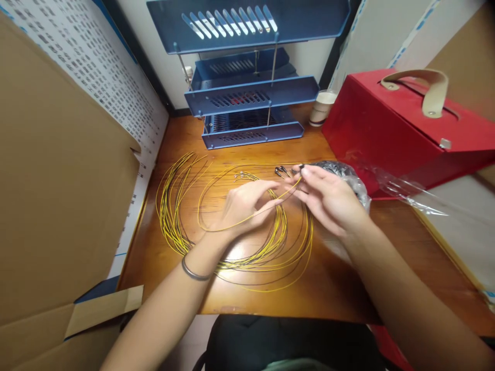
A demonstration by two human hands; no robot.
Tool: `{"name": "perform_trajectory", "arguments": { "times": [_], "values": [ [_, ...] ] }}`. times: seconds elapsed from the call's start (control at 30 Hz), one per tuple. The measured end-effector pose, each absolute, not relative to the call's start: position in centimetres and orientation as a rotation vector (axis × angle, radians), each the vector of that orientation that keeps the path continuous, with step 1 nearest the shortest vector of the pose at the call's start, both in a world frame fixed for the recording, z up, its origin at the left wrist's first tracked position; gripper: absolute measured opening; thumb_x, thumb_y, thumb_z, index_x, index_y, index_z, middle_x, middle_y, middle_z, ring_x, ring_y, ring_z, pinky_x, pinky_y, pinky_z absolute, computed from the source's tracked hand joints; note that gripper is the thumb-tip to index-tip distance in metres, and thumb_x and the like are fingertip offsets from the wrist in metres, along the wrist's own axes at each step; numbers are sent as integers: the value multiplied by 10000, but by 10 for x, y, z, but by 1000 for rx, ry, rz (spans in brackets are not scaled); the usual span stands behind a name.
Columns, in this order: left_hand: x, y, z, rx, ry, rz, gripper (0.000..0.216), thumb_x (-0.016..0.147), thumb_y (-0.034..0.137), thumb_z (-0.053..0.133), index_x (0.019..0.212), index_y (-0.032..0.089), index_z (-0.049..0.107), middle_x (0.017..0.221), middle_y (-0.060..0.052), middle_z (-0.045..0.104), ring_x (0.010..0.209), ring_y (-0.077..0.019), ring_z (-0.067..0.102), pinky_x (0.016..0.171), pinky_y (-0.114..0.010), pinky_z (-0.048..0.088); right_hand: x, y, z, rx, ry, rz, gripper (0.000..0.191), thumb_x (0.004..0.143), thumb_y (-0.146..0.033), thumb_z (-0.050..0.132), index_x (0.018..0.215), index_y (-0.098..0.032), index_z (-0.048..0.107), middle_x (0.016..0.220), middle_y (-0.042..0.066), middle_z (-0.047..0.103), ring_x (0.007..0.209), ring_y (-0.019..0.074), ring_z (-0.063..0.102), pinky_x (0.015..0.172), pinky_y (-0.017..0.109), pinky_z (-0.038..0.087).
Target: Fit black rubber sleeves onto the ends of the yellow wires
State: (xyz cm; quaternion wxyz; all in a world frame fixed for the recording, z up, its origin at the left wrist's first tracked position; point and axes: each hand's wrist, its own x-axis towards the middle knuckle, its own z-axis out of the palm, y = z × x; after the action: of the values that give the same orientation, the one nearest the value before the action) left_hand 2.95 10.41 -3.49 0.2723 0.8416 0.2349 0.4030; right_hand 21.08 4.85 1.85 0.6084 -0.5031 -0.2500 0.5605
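Observation:
My right hand (328, 198) pinches a thin yellow wire (292, 186) close to a small black piece at its end. From there the wire slopes down across the thumb side of my left hand (247, 206) and loops back over the table. The left thumb and index finger are apart, and I see nothing gripped between them. Below and around both hands lies a coiled bundle of yellow and black wires (280, 226), its loose ends fanning out at the left. Several black-tipped wire ends (281, 170) rest just beyond the fingers.
A clear plastic bag (348, 178) with dark contents lies behind my right hand. Blue tiered trays (253, 136) stand at the back, beside a paper cup (322, 109). A red box (386, 123) with a beige handle is at right; cardboard (58, 170) walls the left side.

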Motion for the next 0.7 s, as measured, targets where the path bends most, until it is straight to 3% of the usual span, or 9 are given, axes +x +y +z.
{"name": "perform_trajectory", "arguments": {
  "times": [0.07,0.13,0.23,0.27,0.33,0.4,0.43,0.5,0.7],
  "values": [
    [30,95,-23,2150,525,927,548,846,350,768,1345,221,583,1325,-105,674,1192,-226,652,1046,-385,523,219,52,25,-1135,-441,1256,56,894,-193,682,903,-186,737,809,-7,673,803,114,694,784,264,611],
    [29,86,-7,1953,365,801,789,750,342,859,1444,260,492,1470,-108,564,1357,-256,539,1137,-421,460,226,55,32,-1168,-339,1227,156,949,-140,579,899,-176,722,749,-28,616,626,62,630,615,183,582],
    [21,78,21,1681,236,823,346,814,424,797,1091,233,717,1521,-77,510,1422,-289,471,1211,-492,367,235,55,41,-1234,-320,1216,181,962,-135,549,909,-161,720,751,-43,567,431,-3,422,337,96,323],
    [15,76,31,1511,251,905,253,875,463,722,932,217,727,1429,-68,592,1369,-280,526,1189,-508,394,237,54,43,-1263,-355,1220,161,950,-140,567,920,-160,724,771,-42,567,411,-13,366,305,98,242],
    [1,75,50,1073,344,1011,359,953,453,620,708,191,644,1008,-34,729,1067,-207,690,1082,-481,512,244,50,47,-1368,-476,1223,115,914,-162,614,928,-161,728,804,-30,584,402,-15,314,298,124,164],
    [-19,76,63,746,387,1030,295,966,341,623,711,194,618,530,60,519,594,-86,605,900,-348,607,252,46,48,-1530,-655,1175,84,883,-223,661,891,-162,718,739,-25,573,401,4,305,326,158,167],
    [-30,77,66,655,406,1063,201,984,293,592,820,194,649,449,94,407,468,-56,505,790,-280,618,257,44,49,-1617,-755,1130,104,869,-266,682,862,-166,709,657,-34,530,403,19,310,348,173,188],
    [-51,79,64,537,488,1122,181,1022,258,501,957,171,646,416,114,318,390,-43,391,616,-203,579,270,40,50,-1819,-1011,1046,195,863,-359,693,828,-168,706,539,-44,454,422,50,335,391,198,208],
    [-99,94,31,334,827,1223,309,1061,236,347,887,124,577,472,85,330,402,-32,369,435,-129,407,302,26,59,-2304,-1490,741,171,828,-337,666,831,-198,766,767,66,739,620,192,618,555,312,435]
  ]
}}
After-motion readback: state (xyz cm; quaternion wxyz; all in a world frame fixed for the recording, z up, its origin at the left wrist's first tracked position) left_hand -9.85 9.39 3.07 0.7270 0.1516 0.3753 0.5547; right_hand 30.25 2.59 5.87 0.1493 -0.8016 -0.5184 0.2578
